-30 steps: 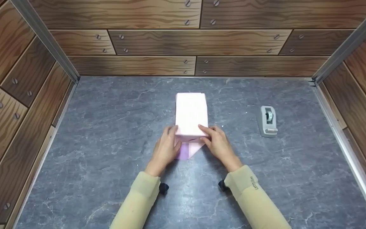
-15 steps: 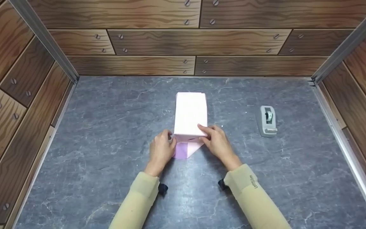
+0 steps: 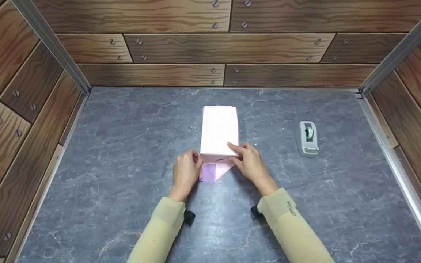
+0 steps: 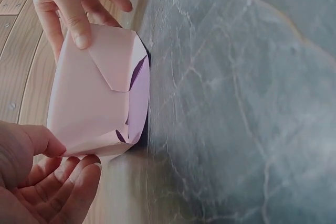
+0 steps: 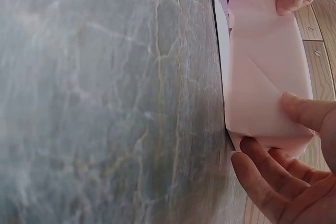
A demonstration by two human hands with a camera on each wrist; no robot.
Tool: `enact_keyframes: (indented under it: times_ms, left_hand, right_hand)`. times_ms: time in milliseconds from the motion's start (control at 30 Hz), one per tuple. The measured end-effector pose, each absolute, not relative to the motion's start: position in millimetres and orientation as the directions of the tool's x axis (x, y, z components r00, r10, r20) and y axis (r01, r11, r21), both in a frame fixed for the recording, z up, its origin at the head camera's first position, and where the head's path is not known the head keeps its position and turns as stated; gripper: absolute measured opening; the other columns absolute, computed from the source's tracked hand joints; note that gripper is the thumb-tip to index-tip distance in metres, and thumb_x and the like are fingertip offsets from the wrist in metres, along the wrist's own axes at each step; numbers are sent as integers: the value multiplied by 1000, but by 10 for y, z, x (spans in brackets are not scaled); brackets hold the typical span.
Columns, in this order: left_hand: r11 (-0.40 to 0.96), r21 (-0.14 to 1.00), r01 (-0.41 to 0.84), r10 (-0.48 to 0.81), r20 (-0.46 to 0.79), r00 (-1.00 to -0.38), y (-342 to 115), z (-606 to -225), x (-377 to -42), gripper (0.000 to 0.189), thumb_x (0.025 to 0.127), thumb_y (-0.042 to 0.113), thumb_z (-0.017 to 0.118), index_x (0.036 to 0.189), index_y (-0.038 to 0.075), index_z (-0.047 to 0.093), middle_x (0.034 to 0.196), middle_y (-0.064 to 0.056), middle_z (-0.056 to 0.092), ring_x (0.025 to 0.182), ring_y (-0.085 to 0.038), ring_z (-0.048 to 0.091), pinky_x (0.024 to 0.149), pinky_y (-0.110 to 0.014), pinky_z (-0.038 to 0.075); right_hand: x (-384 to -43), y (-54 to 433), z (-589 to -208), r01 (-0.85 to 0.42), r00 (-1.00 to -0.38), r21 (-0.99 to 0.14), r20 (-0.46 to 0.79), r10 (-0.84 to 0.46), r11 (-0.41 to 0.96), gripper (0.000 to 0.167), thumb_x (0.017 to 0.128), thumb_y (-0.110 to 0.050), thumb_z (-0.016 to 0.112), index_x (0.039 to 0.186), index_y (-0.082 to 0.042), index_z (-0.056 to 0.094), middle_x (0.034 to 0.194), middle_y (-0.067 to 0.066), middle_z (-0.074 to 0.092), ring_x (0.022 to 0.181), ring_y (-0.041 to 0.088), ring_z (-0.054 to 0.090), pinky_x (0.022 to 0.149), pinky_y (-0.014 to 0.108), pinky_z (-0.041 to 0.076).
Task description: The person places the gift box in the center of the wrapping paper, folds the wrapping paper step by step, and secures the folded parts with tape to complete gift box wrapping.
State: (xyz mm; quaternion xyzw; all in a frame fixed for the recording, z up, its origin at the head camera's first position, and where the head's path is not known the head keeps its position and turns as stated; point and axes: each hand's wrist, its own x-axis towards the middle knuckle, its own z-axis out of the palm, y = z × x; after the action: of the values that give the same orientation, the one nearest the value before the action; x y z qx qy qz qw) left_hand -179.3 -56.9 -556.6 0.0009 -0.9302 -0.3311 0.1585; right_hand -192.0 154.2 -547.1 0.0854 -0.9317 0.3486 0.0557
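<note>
A box wrapped in pale pink paper (image 3: 219,128) lies on the grey marbled table, one end facing the person. Below that end, a paper flap with a purple inner side (image 3: 208,172) spreads toward the person. At the near left corner, my left hand (image 3: 186,173) pinches the paper between thumb and fingers. My right hand (image 3: 251,166) grips the near right corner. In the right wrist view, the right thumb (image 5: 307,111) presses a slanted side fold (image 5: 265,111) against the box end, with the fingers around the side.
A grey tape dispenser (image 3: 308,138) with a roll of tape stands to the right of the box. Wood-patterned panels (image 3: 228,47) wall the table at the back and both sides, with metal rails (image 3: 400,168) at the corners and edges.
My left hand has drawn its fingers off the box's top and now pinches the paper at the near left corner. The right hand has kept its place.
</note>
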Motion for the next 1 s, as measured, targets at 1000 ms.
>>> enact_keyframes:
  times_ms: [1000]
  left_hand:
    - [828,559,50,-57,172,-983,-593,-5638,-1675,15,75,4,68,70,11,56,63,-1,57,53,-19,52,48,-38,44]
  right_hand:
    - [-1922,1533,-5466,-129,-991,-643,94,-90,755,51,85,-16,78,133,-26,62,108,12,60,90,25,56,78,40,50]
